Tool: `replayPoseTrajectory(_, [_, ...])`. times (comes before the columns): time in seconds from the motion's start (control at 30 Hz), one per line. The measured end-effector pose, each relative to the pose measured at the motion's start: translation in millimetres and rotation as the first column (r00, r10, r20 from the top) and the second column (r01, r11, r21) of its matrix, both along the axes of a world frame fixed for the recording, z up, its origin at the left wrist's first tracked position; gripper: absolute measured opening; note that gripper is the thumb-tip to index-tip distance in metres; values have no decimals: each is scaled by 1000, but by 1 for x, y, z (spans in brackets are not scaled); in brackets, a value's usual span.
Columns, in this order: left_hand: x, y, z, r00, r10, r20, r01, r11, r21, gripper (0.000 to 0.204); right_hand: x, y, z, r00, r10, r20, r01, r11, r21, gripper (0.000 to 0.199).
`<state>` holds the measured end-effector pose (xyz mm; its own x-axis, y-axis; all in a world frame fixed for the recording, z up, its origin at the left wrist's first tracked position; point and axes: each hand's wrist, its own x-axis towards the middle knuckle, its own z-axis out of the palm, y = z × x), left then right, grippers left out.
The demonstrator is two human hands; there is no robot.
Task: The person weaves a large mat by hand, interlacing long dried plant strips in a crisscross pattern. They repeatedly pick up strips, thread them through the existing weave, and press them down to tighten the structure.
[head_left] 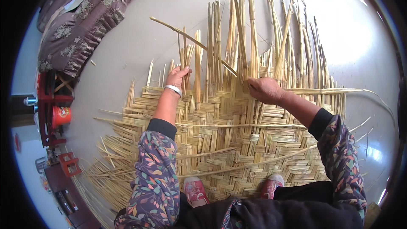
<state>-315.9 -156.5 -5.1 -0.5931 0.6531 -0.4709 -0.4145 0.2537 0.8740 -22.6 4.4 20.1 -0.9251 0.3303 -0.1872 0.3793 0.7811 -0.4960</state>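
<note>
A large mat point(220, 114) of split, straw-coloured reed strips lies half woven on the floor under me, in a bold over-and-under pattern. Along its far edge the unwoven strips point(252, 29) stick out away from me, several bent up. My left hand point(178, 77), a white bangle at its wrist, is closed around a few strip ends at the far left edge. My right hand point(266, 90) is curled into a grip on a strip near the middle of that edge; its fingertips are partly hidden. A loose strip point(182, 32) lies slanted across the uprights between the hands.
My red shoes point(196, 190) stand on the mat's near part. Long loose strips point(271, 159) cross the weave, and frayed ends point(108, 178) spread at the left. A patterned, cloth-covered piece of furniture point(85, 29), a red bucket point(62, 115) and a small red stool point(69, 164) stand at left.
</note>
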Motion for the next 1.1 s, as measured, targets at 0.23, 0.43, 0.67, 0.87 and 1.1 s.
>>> replayPoseTrajectory(0.23, [7,4,-5,970,237,53,-242,962,126,21,-3,-6,2,999,-41,11,41,998,43,14])
replayPoseTrajectory(0.43, [-1,-10,-7,970,217,108,-240,927,290,28,-5,-5,6,999,-37,-11,37,999,-15,21])
replayPoseTrajectory(0.67, [-15,-8,5,994,-13,105,5,997,76,65,-21,22,25,959,183,216,-59,875,-480,24])
replayPoseTrajectory(0.87, [-24,-8,8,961,-91,262,29,973,231,46,-36,41,7,871,316,376,3,762,-647,29])
replayPoseTrajectory(1.1, [-42,-15,0,897,-188,399,21,922,386,37,-43,42,-1,868,368,334,-17,694,-720,27])
